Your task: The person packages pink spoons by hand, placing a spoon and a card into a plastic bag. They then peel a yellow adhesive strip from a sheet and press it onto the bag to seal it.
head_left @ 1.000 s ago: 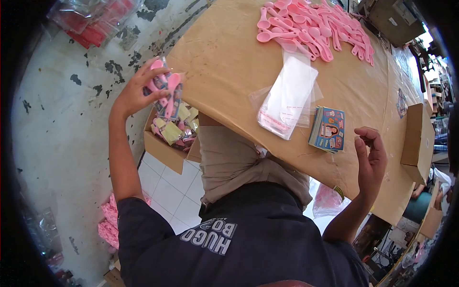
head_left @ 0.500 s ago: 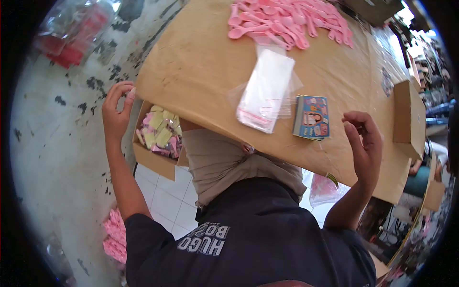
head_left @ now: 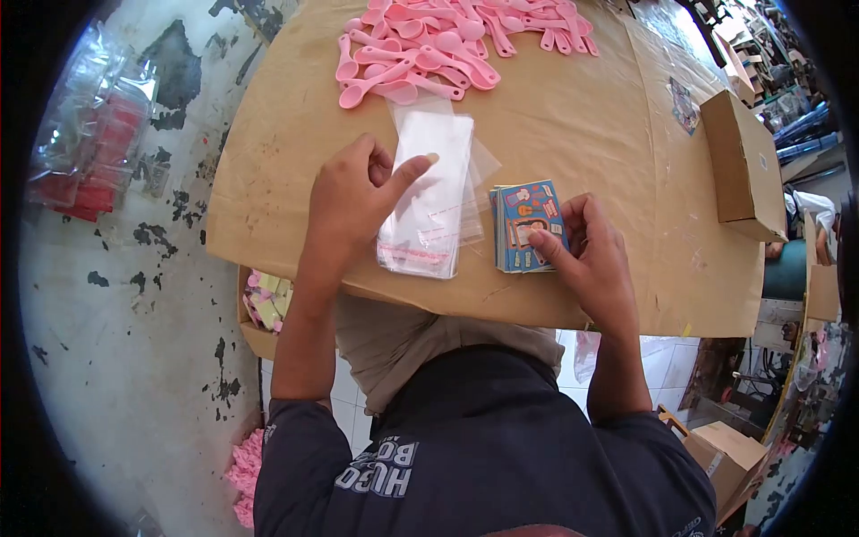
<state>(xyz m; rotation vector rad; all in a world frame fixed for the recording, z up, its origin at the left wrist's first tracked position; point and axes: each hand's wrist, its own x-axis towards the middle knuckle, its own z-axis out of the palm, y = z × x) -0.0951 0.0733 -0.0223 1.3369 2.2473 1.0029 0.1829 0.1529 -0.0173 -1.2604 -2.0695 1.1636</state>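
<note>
Cards [head_left: 537, 201] sit stacked near the bench's [head_left: 626, 161] front edge, seemingly for easy reach, the right hand's [head_left: 598, 264] thumb on top and fingers curled alongside, grip unclear, while the left hand [head_left: 347, 204], thumb and fingertips apart, hovers over bags [head_left: 438, 201] beside spoons [head_left: 472, 30].

The right hand [head_left: 595, 255] touches the card stack [head_left: 528, 225], just beside the clear bags [head_left: 425, 192].

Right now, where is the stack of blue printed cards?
In the head view, the stack of blue printed cards lies near the table's front edge, right of the clear plastic bags, with the right hand's thumb over its right side.
</note>
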